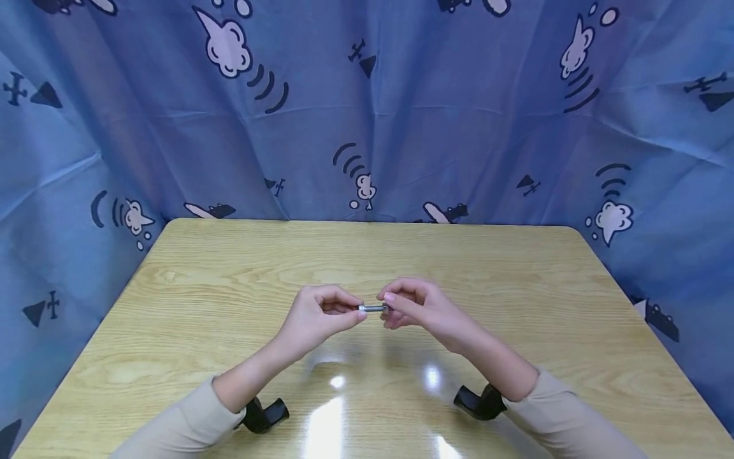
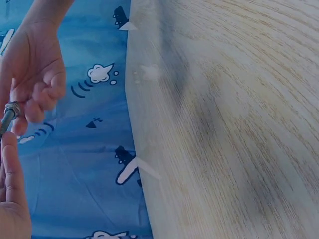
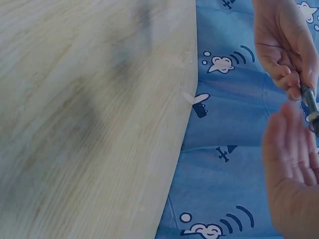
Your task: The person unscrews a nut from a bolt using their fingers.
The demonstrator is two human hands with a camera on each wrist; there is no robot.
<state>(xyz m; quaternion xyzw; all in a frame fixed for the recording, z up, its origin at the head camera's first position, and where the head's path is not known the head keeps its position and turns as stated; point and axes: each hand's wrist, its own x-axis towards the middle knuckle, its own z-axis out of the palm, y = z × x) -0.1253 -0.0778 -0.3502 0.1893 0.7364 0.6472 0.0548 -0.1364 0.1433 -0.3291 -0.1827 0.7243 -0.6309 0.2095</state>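
Above the middle of the table, a small metal bolt (image 1: 373,308) lies level between the two hands. My left hand (image 1: 325,313) pinches its left end between thumb and fingertips. A nut (image 2: 12,108) sits around the bolt near its other end. My right hand (image 1: 423,310) has its thumb and curled fingers at that nut, partly hiding it. In the right wrist view the fingers of the right hand (image 3: 294,159) are blurred, and the bolt (image 3: 310,102) shows at the frame's edge, running from the left hand's fingertips.
A wooden table (image 1: 367,255) with a glossy, light-reflecting top lies under both hands. Blue patterned curtain (image 1: 413,146) hangs behind it and along both sides. Black wrist devices (image 1: 264,415) are strapped near the light sleeve cuffs.
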